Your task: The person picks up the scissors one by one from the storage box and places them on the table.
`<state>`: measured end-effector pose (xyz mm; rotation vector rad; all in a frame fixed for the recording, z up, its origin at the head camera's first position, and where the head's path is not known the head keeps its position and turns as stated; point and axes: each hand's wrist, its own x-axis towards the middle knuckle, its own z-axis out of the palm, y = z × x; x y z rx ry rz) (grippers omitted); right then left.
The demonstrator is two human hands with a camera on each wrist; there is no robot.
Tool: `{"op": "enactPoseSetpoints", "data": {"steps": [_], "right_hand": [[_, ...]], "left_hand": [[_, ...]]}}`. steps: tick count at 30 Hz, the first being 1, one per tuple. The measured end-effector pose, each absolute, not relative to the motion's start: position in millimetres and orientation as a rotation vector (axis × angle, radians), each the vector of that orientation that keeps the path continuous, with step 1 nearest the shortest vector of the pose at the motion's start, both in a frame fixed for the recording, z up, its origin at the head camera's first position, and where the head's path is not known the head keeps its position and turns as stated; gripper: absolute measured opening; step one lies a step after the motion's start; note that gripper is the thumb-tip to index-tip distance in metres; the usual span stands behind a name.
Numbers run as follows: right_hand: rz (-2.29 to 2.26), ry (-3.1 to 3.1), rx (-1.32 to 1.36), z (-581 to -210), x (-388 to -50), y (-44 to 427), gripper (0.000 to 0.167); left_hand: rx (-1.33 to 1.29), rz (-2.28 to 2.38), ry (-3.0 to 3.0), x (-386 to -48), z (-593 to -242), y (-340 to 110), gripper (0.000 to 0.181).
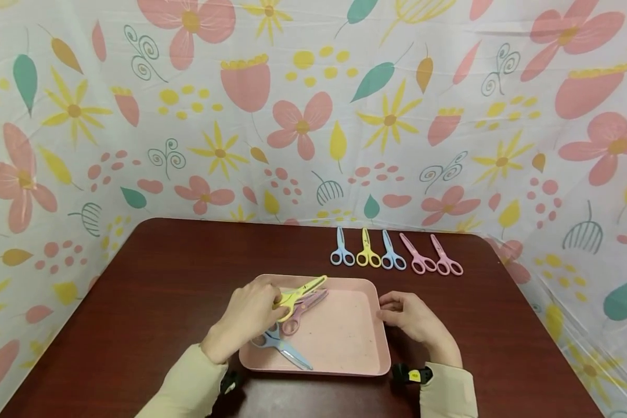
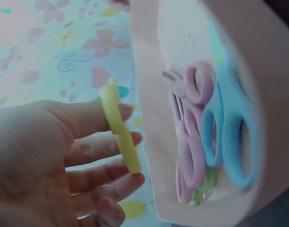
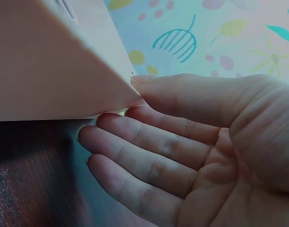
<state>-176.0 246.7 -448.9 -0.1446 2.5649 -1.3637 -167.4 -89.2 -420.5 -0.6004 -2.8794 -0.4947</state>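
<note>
My left hand [image 1: 248,313] holds yellow scissors [image 1: 304,291] by the handles, blades pointing right, over the left side of a pink tray [image 1: 345,283]. In the left wrist view the yellow handles [image 2: 120,130] stand edge-on at the fingertips. Below them in the tray lie pink scissors [image 1: 305,310] and blue scissors [image 1: 287,348]. A green handle [image 2: 203,187] shows partly under these in the left wrist view. My right hand [image 1: 415,318] touches the tray's right side; its thumb is at the rim [image 3: 128,85] and its fingers lie fairly straight along the outside.
Beyond the tray, a row of scissors lies on the dark red-brown table [image 1: 188,261]: blue [image 1: 341,249], yellow [image 1: 367,249], another blue [image 1: 392,252], and two pink ones [image 1: 418,255]. A flower-patterned sheet [image 1: 303,145] hangs behind the table.
</note>
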Motion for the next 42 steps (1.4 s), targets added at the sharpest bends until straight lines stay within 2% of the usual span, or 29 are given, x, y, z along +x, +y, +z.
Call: {"op": "enactPoseSetpoints", "data": {"steps": [6, 13, 25, 42], "right_hand": [[-1.362, 2.563, -0.137, -448, -175, 249, 0.024], [-1.355, 2.576, -0.122, -450, -175, 251, 0.024], [-1.328, 2.602, -0.125, -449, -177, 254, 0.024], [-1.349, 2.570, -0.170, -450, -176, 249, 0.022]], "left_hand": [[-0.579, -0.531, -2.943, -197, -411, -85, 0.031], [-0.545, -0.589, -3.028, -234, -402, -76, 0.048], [-0.297, -0.598, -3.194, -281, -408, -39, 0.043], [-0.031, -0.550, -3.242, -303, -420, -16, 0.034]]}}
